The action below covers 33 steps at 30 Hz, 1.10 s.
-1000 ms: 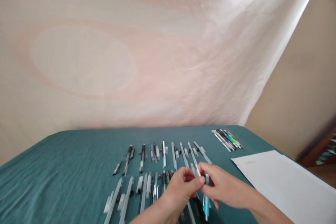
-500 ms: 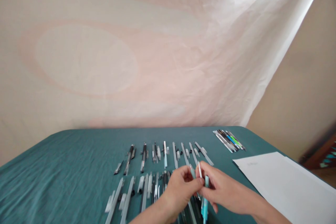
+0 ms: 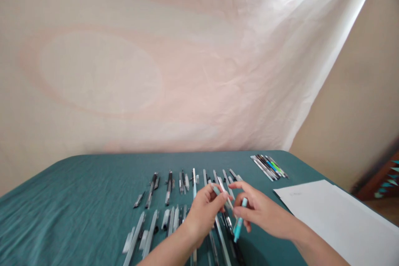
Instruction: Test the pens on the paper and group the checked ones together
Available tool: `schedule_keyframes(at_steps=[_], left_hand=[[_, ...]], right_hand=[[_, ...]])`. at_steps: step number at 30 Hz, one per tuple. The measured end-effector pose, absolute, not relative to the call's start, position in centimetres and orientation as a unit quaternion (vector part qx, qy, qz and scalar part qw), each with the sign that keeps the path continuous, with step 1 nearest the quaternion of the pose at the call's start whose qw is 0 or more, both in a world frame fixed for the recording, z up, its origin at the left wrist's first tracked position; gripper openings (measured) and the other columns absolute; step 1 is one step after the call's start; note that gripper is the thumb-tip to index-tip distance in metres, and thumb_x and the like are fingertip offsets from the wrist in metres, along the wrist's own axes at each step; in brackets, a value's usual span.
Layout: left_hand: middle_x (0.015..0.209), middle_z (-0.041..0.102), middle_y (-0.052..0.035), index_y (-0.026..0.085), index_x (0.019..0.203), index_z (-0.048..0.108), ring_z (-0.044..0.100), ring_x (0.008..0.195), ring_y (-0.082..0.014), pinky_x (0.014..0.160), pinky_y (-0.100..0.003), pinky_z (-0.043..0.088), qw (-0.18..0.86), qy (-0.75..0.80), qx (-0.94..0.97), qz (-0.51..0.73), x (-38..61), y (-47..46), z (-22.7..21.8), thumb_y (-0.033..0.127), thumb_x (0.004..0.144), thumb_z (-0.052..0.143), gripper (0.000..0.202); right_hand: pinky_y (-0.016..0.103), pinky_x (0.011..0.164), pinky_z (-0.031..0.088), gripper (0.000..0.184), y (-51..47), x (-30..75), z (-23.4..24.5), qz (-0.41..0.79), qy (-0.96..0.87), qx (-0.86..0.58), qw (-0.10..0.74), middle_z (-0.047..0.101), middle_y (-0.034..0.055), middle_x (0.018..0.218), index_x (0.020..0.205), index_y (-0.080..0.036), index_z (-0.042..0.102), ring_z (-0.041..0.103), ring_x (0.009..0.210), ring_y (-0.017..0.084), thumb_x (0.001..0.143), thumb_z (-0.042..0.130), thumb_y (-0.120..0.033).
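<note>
Both my hands are raised over rows of pens and pen parts [image 3: 170, 183] laid out on a teal cloth table [image 3: 77, 203]. My left hand [image 3: 202, 212] pinches a thin white refill and a small pale teal piece between thumb and fingers. My right hand [image 3: 260, 212] is closed round a turquoise pen barrel [image 3: 238, 222], which slants down to the left. The two hands sit a few centimetres apart, over the near row.
A white sheet of paper [image 3: 336, 216] lies at the right of the table. A bunch of assembled pens [image 3: 269, 167] rests at the far right corner. A pale cloth backdrop hangs behind the table; a tan wall is on the right.
The hands have moved apart and slightly away from me. The white refill, earlier held between both hands at the turquoise barrel, is now in the left hand alone.
</note>
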State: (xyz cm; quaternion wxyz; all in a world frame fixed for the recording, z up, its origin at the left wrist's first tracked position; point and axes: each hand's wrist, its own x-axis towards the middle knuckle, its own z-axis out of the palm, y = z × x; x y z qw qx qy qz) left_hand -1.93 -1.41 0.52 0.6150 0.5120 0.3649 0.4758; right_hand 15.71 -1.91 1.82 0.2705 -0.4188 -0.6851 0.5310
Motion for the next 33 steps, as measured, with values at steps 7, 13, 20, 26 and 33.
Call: schedule_keyframes(at_steps=[7,13,20,26,33], left_hand=[[0.078,0.064,-0.0034,0.014,0.079,0.058,0.047,0.057,-0.0072,0.061,-0.020,0.040,0.647,0.359,0.400,0.541,-3.0,0.0,1.0,0.033,0.073,0.064,0.020],[0.080,0.063,-0.0042,0.012,0.078,0.058,0.047,0.056,-0.0041,0.058,-0.016,0.042,0.686,0.337,0.322,0.559,-2.8,0.0,0.8,0.026,0.073,0.067,0.017],[0.082,0.062,-0.0040,0.014,0.079,0.056,0.048,0.055,-0.0025,0.057,-0.014,0.045,0.690,0.323,0.293,0.577,-2.7,0.0,1.1,0.022,0.075,0.065,0.013],[0.082,0.062,-0.0041,0.014,0.078,0.055,0.049,0.055,-0.0023,0.058,-0.013,0.046,0.705,0.299,0.275,0.581,-2.7,-0.4,1.9,0.019,0.074,0.066,0.013],[0.080,0.061,-0.0014,0.015,0.078,0.054,0.047,0.058,-0.0035,0.059,-0.014,0.043,0.672,0.304,0.322,0.594,-2.8,-0.5,2.6,0.025,0.074,0.065,0.015]], right_hand=[[0.023,0.051,0.047,0.047,-1.3,16.4,0.8,0.540,-0.674,-0.428,0.266,0.052,-0.0048,0.076,0.120,-0.024,0.030,0.053,0.051,0.009,0.080,0.055,-0.028],[0.020,0.050,0.041,0.055,-1.5,15.8,0.9,0.525,-0.678,-0.440,0.264,0.057,-0.0037,0.076,0.117,-0.020,0.034,0.050,0.053,0.008,0.071,0.064,-0.021],[0.020,0.053,0.036,0.020,-1.5,15.1,2.0,0.404,-0.728,-0.478,0.281,0.057,-0.0029,0.068,0.089,-0.016,0.057,0.046,0.057,0.009,0.070,0.061,-0.017],[0.021,0.061,0.036,0.009,-2.1,14.3,2.5,0.262,-0.786,-0.476,0.295,0.052,-0.0020,0.069,0.073,-0.017,0.060,0.050,0.064,0.012,0.079,0.056,-0.023],[0.020,0.058,0.034,0.023,-2.7,13.7,2.4,0.235,-0.816,-0.469,0.243,0.047,-0.0031,0.067,0.062,-0.017,0.050,0.049,0.063,0.010,0.082,0.052,-0.027]])
